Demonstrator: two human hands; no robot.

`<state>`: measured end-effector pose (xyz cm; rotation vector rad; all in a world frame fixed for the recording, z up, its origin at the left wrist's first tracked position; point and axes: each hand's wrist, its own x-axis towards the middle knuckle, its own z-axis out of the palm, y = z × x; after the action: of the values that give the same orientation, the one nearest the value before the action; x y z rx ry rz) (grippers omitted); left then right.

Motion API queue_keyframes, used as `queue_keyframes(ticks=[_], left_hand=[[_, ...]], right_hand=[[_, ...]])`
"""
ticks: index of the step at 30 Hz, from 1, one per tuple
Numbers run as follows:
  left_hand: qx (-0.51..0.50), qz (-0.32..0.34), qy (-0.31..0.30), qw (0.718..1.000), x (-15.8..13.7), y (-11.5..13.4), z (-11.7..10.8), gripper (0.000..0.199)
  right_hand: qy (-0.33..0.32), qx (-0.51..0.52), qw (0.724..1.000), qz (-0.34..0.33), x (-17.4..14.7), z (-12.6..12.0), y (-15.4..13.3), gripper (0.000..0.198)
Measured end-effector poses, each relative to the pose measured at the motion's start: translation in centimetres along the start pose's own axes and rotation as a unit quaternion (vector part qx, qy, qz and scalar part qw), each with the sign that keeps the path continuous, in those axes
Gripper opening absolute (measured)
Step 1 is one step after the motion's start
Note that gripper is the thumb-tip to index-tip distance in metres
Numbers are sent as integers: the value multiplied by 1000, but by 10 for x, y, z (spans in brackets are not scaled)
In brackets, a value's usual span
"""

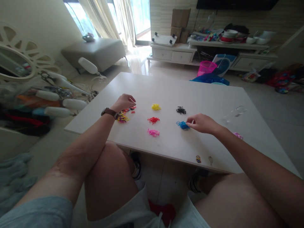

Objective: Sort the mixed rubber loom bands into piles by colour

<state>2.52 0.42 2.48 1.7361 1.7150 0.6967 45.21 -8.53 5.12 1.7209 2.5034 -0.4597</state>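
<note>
Over the far side of a mixed pile of small coloured rubber bands (123,118), my left hand (124,102) is curled, with thumb and fingers close together. Whatever it pinches, if anything, is too small to make out. My right hand (201,123) has its fingertips at the right edge of a blue pile of rubber bands (182,125). Its thumb and forefinger are drawn together, and their contents cannot be made out. Between the hands lie yellow bands (156,107), red bands (153,120) and pink bands (154,133). Black bands (181,110) sit behind the blue ones.
All this lies on a white table (142,85). Clear plastic containers (238,110) and a pinkish-purple heap (237,136) are at the right. A small cartoon figure piece (198,159) lies near the front edge. Beyond the table stands a pink basket (206,68).
</note>
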Motion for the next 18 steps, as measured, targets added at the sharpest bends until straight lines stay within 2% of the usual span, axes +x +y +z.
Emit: queue_keyframes(ticks=[9, 14, 18], left_hand=[[103, -63, -42, 992, -8, -33, -16, 25], [181, -110, -111, 971, -7, -46, -28, 23], [170, -111, -135, 970, -9, -50, -29, 28]], right_hand=[[-5, 2, 1000, 6, -1, -1, -1, 23], [-12, 5, 1000, 8, 1, 1, 0, 23], [-19, -1, 1000, 7, 1, 2, 0, 24]])
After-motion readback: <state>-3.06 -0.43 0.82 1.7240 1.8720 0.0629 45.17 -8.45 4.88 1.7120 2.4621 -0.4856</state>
